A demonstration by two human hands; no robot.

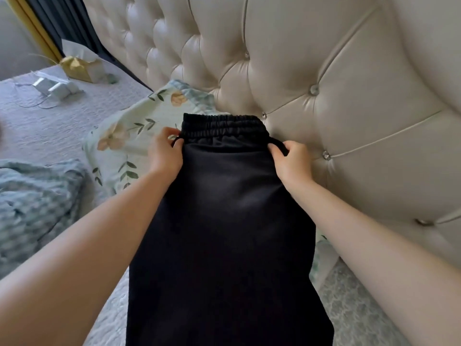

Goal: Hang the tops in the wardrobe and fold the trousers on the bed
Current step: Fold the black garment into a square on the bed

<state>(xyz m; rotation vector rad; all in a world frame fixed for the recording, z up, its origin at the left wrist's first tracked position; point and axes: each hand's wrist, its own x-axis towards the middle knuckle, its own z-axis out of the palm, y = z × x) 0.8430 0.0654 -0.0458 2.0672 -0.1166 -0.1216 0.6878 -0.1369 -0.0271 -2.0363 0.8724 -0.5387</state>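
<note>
Black trousers (229, 221) with an elastic waistband hang stretched out in front of me, waistband at the top near the headboard. My left hand (166, 154) pinches the left edge just below the waistband. My right hand (290, 161) grips the right edge at the same height. The legs run down out of view at the bottom. The grey bedspread of the bed (50, 131) lies to the left and below.
A cream tufted headboard (311, 71) fills the right and top. A floral pillow (139, 136) lies behind the trousers. A pale blue knitted blanket (35, 201) sits at left. A gold box (77, 67) and small white items (53, 87) lie at the far left.
</note>
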